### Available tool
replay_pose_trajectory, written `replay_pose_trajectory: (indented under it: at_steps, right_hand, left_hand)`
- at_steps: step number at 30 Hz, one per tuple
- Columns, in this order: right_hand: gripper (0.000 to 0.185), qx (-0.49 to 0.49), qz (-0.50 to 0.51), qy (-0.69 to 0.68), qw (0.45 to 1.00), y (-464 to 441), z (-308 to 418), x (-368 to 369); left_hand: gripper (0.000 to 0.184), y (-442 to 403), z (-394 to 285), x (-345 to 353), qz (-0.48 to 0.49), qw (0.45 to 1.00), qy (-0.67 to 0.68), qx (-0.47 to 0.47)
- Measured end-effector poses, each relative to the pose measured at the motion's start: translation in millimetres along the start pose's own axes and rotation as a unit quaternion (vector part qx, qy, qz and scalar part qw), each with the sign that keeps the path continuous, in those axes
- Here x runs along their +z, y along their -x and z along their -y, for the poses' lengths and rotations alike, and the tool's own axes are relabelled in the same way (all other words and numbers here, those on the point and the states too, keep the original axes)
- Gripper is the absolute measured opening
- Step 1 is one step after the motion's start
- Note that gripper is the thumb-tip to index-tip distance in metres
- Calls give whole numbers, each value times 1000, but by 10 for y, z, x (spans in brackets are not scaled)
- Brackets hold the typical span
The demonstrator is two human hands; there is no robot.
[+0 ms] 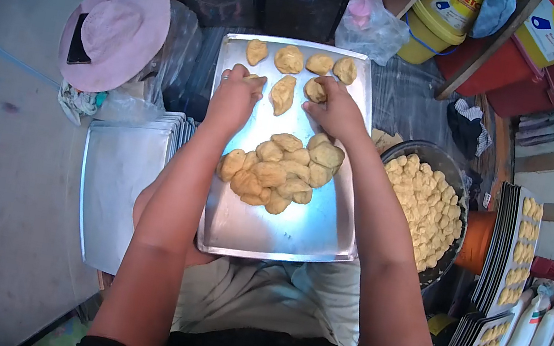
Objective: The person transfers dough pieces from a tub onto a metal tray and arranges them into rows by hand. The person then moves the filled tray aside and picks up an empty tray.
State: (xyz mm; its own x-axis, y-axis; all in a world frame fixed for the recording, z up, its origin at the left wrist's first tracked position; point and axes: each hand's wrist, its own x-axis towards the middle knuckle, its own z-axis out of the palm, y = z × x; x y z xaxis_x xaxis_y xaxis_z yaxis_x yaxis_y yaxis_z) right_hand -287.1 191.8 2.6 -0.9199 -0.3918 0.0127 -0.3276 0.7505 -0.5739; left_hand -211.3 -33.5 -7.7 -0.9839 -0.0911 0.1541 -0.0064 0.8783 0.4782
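Observation:
A metal baking tray (pixel 273 242) rests across my lap. Along its far edge lies a row of several dough pieces (pixel 288 60). My left hand (pixel 234 98) is closed at the tray's left side, its fingers on a dough piece (pixel 256 79) that is mostly hidden. My right hand (pixel 337 110) pinches another dough piece (pixel 315 91) just below the row. Between the hands sits a long, folded-looking dough piece (pixel 282 95). Nearer to me, a loose heap of dough pieces (pixel 277 173) covers the tray's middle.
At right stands a black tub (pixel 456 240) full of dough pieces. Behind it are stacked trays (pixel 510 249) bearing shaped dough. More metal trays (pixel 119 194) are stacked at left, below a pink hat (pixel 118 29). Yellow buckets (pixel 436 31) stand at the back right.

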Motion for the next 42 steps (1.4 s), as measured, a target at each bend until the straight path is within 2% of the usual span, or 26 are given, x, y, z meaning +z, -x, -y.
replay_pose_trajectory:
  at_steps: [2, 3, 5, 6, 9, 10, 13, 14, 17, 18, 20, 21, 22, 23, 25, 26, 29, 32, 35, 38, 41, 42]
  right_hand:
    - [59, 2, 16, -18, 1000, 117, 7, -218]
    - [57, -1, 59, -22, 998, 213, -16, -306]
    - [55, -9, 145, -32, 989, 390, -106, -424]
    - [47, -30, 201, -88, 975, 473, -195, -374]
    - [41, -84, 206, -145, 964, 584, -294, -195]
    - [35, -64, 198, -202, 957, 622, -277, -233]
    - [25, 20, 155, -414, 897, 599, -391, -280]
    - [20, 53, 99, -456, 883, 597, -408, -292]
    - [22, 55, 58, -340, 937, 467, -577, -243]
    - [22, 70, 18, -388, 919, 412, -614, -192]
    - [22, 38, -111, -407, 906, 314, -540, -158]
    - [22, 21, -174, -414, 893, 262, -510, -147]
    - [24, 19, -205, -356, 912, 188, -549, -74]
    - [26, 9, -179, -266, 947, 177, -566, -38]
    - [30, -10, -125, -80, 989, 197, -489, -46]
    - [36, 10, -101, -103, 990, 193, -467, -96]
    - [36, -42, -141, -32, 989, 160, -484, -231]
    - [34, -110, -113, -74, 985, 88, -478, -209]
    - [33, 7, -107, -65, 992, 112, -366, -175]
    - [34, 37, -87, -31, 995, 114, -315, -150]
    - [33, 87, -91, -34, 991, 45, -274, -279]
    - [34, 33, -156, -46, 986, -18, -310, -251]
  left_hand:
    - [34, -22, -89, -16, -22, 999, 4, -38]
    - [34, -32, -134, -15, -33, 998, 7, -58]
    - [32, -27, -280, -4, -125, 992, -36, -2]
    - [31, -17, -325, 16, -169, 984, -56, 26]
    - [29, -27, -329, 158, -45, 987, -79, 132]
    - [27, -37, -335, 202, -53, 991, -49, 110]
    - [26, -58, -360, 130, -51, 990, -103, 79]
    - [26, -59, -393, 98, -56, 990, -99, 84]
    - [29, -175, -481, 246, -117, 976, -82, 165]
    - [30, -235, -536, 320, -114, 973, -69, 190]
    - [33, -344, -657, 448, -111, 964, -40, 237]
    - [32, -360, -704, 450, -57, 975, -49, 209]
    - [32, -381, -746, 448, -5, 982, -58, 181]
    - [32, -397, -777, 438, 48, 985, -66, 151]
    - [31, -374, -830, 355, 49, 983, -93, 153]
    - [31, -374, -850, 317, 50, 981, -107, 155]
    - [29, -391, -860, 283, 8, 988, -52, 146]
    - [28, -678, -661, 512, -144, 965, -75, 207]
    - [28, -925, -586, 581, -69, 967, -142, 200]
    - [28, -1022, -637, 546, -58, 962, -215, 160]
    - [28, -1014, -667, 515, -70, 967, -194, 151]
    - [28, -1014, -685, 496, -61, 969, -190, 144]
